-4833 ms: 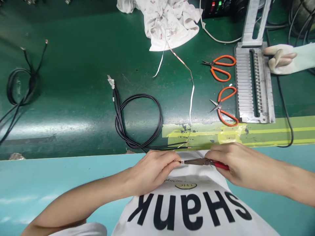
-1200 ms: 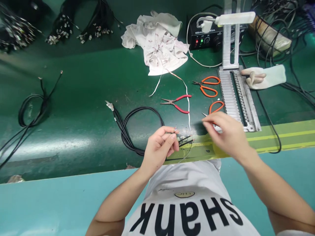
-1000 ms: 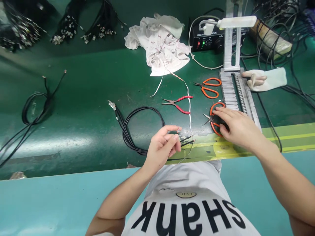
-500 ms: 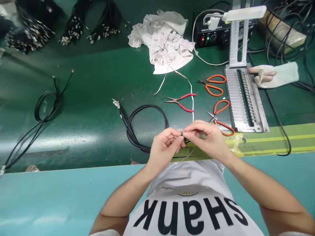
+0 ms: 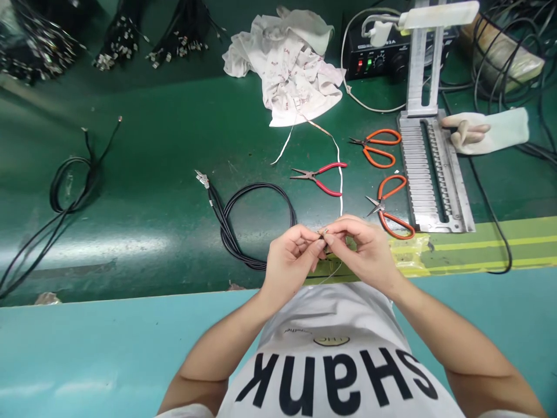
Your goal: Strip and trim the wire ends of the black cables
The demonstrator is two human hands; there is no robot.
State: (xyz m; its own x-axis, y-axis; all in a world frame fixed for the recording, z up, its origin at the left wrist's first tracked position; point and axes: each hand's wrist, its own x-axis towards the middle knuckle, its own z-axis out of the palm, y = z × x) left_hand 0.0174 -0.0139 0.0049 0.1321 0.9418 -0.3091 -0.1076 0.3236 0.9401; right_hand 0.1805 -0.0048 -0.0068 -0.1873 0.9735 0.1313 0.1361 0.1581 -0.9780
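My left hand [image 5: 289,255] and my right hand [image 5: 363,247] meet at the table's front edge, in front of my shirt. Both are closed, thumbs and fingertips pinching the small end of a black cable [image 5: 326,252], mostly hidden by the fingers. A thin pale wire [image 5: 333,274] trails below them. Just beyond my left hand lies a loop of black cables [image 5: 232,232] with metal connectors [image 5: 202,179] at its far left end. Red-handled pliers [image 5: 319,177] rest beyond my hands. To their right are orange-handled snips [image 5: 387,212] and a second orange-handled pair [image 5: 376,148].
At right stands a metal slotted fixture [image 5: 422,180] with a white glove [image 5: 491,132] beside it. Behind are a black control box [image 5: 378,61] and a crumpled white cloth [image 5: 289,75]. Another cable coil [image 5: 72,200] lies left; cable bundles [image 5: 119,38] lie at the back left.
The view has shifted slightly, so the far-left things sit a little further left. My right hand has turned slightly at the pinch; both hands still grip the cable end.
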